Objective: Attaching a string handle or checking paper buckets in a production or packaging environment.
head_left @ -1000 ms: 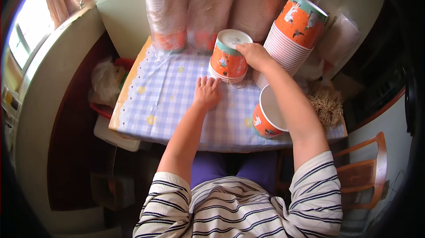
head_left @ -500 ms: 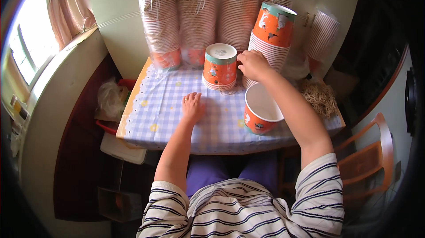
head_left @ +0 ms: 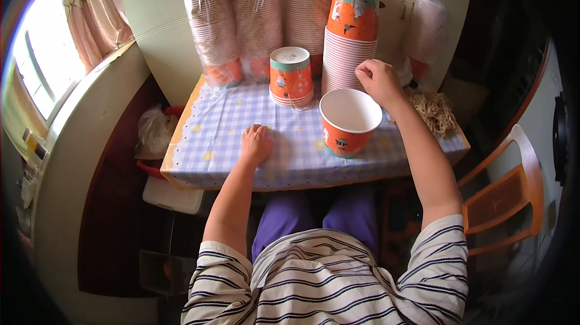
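My left hand (head_left: 256, 142) rests palm down on the checked tablecloth (head_left: 223, 125), fingers loosely out, a ring on one finger. Just right of a tall upside-down stack of striped-rim paper buckets (head_left: 350, 56), my right hand (head_left: 379, 78) hovers with fingers curled together; whatever they may pinch is too small to make out. One orange paper bucket (head_left: 349, 137) stands upright and open in front of that hand. Left of the tall stack is a short upside-down stack of orange buckets (head_left: 290, 77), with thin strands at its base. A tangled heap of tan strands (head_left: 432, 112) lies beyond my right wrist.
Several tall bucket stacks in clear plastic bags (head_left: 257, 22) line the back of the table. Another bagged stack (head_left: 428, 29) stands at the back right. A wooden chair (head_left: 504, 195) is at the right, and a white-lidded box (head_left: 175, 195) sits low at the left.
My right hand has moved right, from between the short and tall stacks to the tall stack's right side. The left hand stays on the cloth. The whole view has shifted slightly.
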`<state>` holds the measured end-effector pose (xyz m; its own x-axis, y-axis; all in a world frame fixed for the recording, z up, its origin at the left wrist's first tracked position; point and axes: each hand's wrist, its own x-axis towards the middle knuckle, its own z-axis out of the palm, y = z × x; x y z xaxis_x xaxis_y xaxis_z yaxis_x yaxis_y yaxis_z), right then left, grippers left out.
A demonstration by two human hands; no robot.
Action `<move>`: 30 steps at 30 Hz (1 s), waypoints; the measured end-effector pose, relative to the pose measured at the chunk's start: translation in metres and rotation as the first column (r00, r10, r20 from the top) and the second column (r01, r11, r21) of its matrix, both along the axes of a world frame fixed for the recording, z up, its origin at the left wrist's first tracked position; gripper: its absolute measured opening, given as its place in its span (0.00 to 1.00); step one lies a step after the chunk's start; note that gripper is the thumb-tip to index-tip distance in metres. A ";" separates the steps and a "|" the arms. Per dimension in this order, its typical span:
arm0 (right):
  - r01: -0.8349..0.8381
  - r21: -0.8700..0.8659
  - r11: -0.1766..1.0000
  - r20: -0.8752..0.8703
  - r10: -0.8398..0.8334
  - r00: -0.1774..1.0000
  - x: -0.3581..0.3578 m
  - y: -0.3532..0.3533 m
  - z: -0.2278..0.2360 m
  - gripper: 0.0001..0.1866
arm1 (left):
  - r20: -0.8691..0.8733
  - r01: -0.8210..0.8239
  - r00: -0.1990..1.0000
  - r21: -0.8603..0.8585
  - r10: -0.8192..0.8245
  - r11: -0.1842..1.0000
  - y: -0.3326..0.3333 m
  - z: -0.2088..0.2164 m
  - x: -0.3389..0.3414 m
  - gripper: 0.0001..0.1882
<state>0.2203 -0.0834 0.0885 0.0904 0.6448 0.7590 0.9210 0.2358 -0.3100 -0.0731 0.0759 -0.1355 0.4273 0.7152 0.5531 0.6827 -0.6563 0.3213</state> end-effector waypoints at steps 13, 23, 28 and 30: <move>0.072 0.004 0.997 -0.078 -0.072 0.994 0.007 -0.024 -0.022 0.05 | -0.056 -0.043 0.998 -0.069 0.039 0.997 -0.016 0.006 -0.007 0.19; 0.078 -0.174 0.982 0.084 -0.064 0.994 -0.008 0.061 -0.023 0.09 | 0.144 -0.082 0.982 -0.246 0.120 0.966 0.031 0.017 0.016 0.19; 0.058 -0.354 0.934 0.091 -0.028 0.995 -0.012 0.121 -0.019 0.16 | 0.198 -0.055 0.974 -0.272 0.112 0.961 0.071 0.019 0.038 0.26; 0.056 -0.384 0.922 0.098 -0.020 0.995 -0.022 0.140 -0.016 0.18 | 0.258 -0.052 0.958 -0.263 0.122 0.963 0.086 0.012 0.042 0.30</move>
<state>0.1983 0.0561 0.0722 0.0634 0.8867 0.4580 0.9552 0.0790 -0.2853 -0.0308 0.1617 -0.1231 0.2169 0.8733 0.4362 0.5986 -0.4720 0.6472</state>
